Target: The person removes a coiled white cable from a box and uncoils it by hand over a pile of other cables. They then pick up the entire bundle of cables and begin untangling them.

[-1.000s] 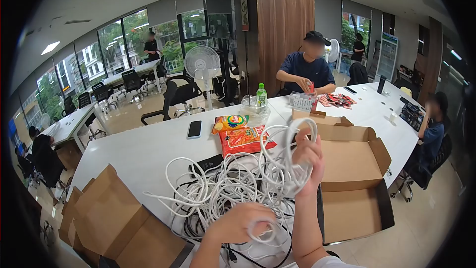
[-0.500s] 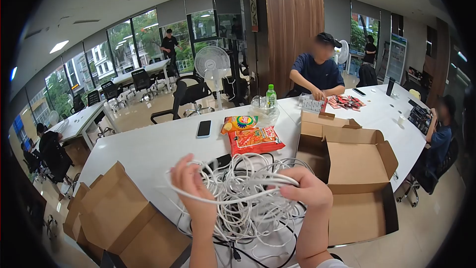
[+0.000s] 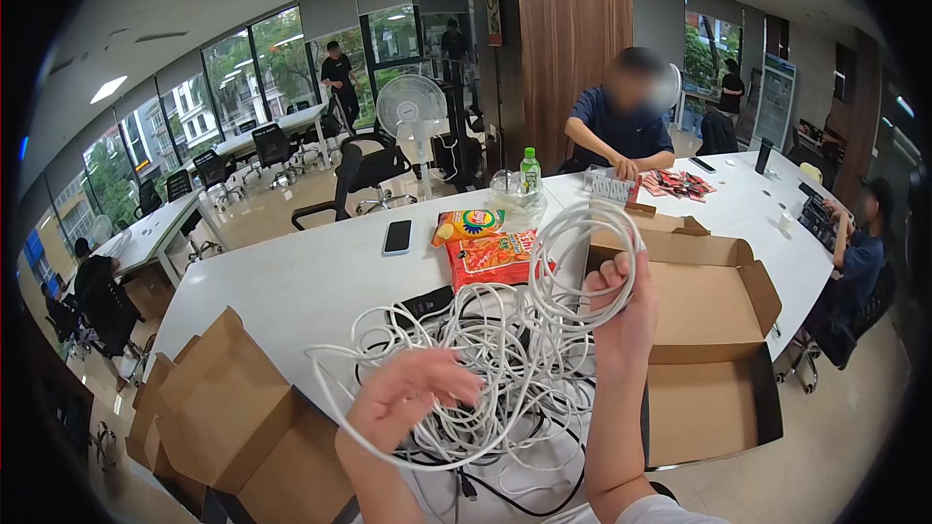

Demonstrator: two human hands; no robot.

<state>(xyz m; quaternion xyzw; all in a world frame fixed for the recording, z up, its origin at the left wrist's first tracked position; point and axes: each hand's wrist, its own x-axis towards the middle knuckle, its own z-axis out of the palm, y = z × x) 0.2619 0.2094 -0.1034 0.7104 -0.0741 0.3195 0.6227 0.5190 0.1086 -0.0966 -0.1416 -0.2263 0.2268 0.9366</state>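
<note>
My right hand (image 3: 621,306) is raised to the right of the cable pile, fingers curled round a coil of white cable (image 3: 546,272). Lower and to the left, my left hand (image 3: 413,393) is over the near left part of the tangled white and black cables (image 3: 485,330), its fingers apart; a loose loop of white cable passes around it. A black adapter (image 3: 423,306) lies at the pile's far left edge. Behind the pile are a red snack bag (image 3: 485,260) and a yellow-orange snack bag (image 3: 468,225).
Open cardboard boxes stand at left (image 3: 228,408) and right (image 3: 704,330) on the white table (image 3: 262,281). A phone (image 3: 397,237) and a green bottle (image 3: 529,173) are farther back. Across the table a person (image 3: 626,126) handles a small box near red packets (image 3: 680,184).
My right hand has risen, lifting a coil clear of the pile's right side. My left hand has moved down and right, and its fingers have opened from the cable.
</note>
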